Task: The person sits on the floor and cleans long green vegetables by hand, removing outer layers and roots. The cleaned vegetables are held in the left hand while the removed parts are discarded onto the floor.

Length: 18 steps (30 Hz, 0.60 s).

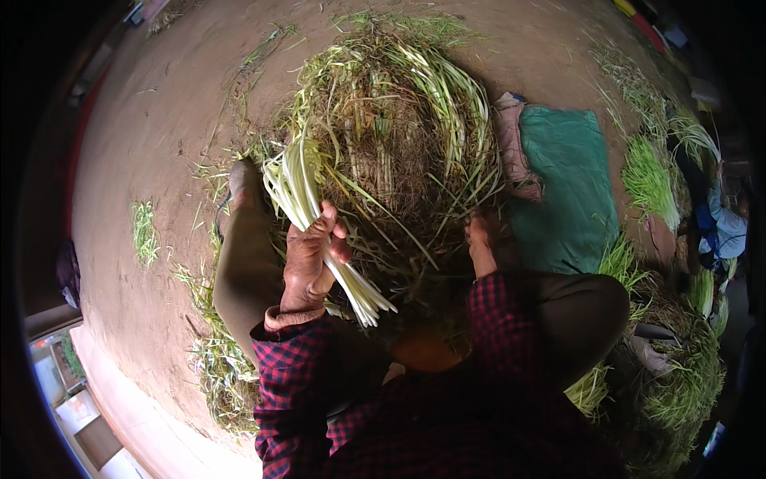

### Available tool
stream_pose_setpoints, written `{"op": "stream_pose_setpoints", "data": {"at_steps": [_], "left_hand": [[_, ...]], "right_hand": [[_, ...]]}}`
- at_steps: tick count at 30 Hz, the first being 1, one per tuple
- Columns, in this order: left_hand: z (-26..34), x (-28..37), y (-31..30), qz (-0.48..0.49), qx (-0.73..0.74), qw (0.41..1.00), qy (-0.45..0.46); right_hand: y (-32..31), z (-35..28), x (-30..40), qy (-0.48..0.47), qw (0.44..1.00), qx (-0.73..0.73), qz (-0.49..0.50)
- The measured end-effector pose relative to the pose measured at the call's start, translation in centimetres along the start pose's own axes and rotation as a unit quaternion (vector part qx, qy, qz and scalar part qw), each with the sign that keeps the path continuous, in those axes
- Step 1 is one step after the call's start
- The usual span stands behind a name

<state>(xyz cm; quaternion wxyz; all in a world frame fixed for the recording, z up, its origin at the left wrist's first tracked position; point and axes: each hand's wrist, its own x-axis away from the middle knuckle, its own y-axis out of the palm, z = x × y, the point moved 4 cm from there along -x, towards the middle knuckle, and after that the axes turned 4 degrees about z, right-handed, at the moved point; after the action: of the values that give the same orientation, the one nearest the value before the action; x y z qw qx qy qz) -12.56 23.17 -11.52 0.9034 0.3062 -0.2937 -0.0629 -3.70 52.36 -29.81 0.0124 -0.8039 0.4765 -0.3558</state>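
My left hand [312,254] is closed around a bunch of pale, blanched leafy stalks [299,170]. Their yellowish leaf ends fan out above the fist, and the white stem ends stick out below it. Before me lies a large heap of similar stalks [383,120], tangled with brown roots and dry leaves. At the heap's near right edge is my right hand [479,236], lower than the left. Its fingers are curled and partly in shadow, so whether they grip a stalk is unclear.
A green sheet [568,185] lies on the floor to the right, with a pinkish sack [514,143] beside it. Further right are bundles of green leaves [649,179] and a person in blue [724,221]. Leafy scraps [224,371] lie at the left.
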Motion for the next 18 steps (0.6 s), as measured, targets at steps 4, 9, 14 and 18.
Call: {"op": "stream_pose_setpoints", "data": {"at_steps": [4, 9, 14, 18], "left_hand": [[-0.6, -0.2, -0.2, -0.006, -0.004, 1.0, 0.0], [-0.3, 0.0, 0.1, -0.026, -0.015, 0.999, 0.024], [1.0, 1.2, 1.2, -0.021, -0.033, 0.996, 0.082], [2.6, 2.4, 1.4, -0.018, -0.04, 0.991, 0.127]], "right_hand": [[0.9, 0.0, 1.6, 0.111, 0.993, 0.005, -0.026], [0.3, 0.5, 3.4, 0.114, 0.985, -0.101, -0.076], [-0.3, -5.1, 9.0, -0.16, 0.973, -0.141, -0.093], [-0.9, -12.5, 17.7, -0.34, 0.92, -0.095, -0.173]]}}
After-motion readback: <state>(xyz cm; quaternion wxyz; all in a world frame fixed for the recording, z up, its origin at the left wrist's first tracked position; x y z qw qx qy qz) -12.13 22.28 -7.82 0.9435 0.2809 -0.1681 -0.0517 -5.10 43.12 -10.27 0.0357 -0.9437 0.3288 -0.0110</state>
